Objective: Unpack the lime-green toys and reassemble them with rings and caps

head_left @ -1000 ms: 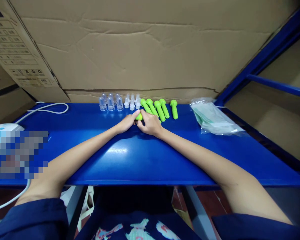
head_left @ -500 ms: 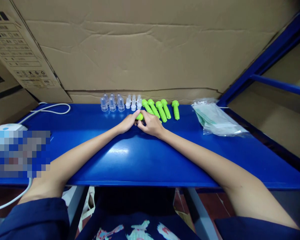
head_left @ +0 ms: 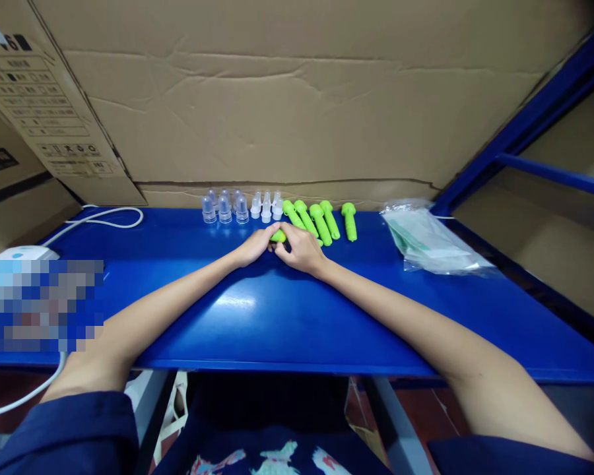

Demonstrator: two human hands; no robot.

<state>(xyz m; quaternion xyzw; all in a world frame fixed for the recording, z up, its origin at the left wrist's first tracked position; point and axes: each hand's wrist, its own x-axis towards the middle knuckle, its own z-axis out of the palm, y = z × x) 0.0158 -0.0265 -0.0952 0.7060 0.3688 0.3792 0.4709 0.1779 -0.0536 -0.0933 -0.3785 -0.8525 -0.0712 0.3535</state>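
Note:
Both my hands meet at the far middle of the blue table (head_left: pixel 287 316). My left hand (head_left: pixel 254 249) and my right hand (head_left: pixel 301 249) pinch one bright green plastic piece (head_left: pixel 278 235) between their fingertips, low over the table. Just behind it lies a row of several more green pieces (head_left: pixel 321 221), each with a knob end toward the wall. Left of those stand small white caps (head_left: pixel 266 206) and clear plastic cups (head_left: pixel 224 206) in tight rows.
A clear plastic bag (head_left: pixel 428 241) of flat packets lies at the right. A white power strip (head_left: pixel 10 260) and its white cable (head_left: pixel 103 218) sit at the left. Cardboard boxes (head_left: pixel 297 112) form a wall behind. A blue shelf frame (head_left: pixel 539 171) rises at the right.
My hands stay together on the green piece. The view has tilted a little, so everything sits slightly lower in the picture.

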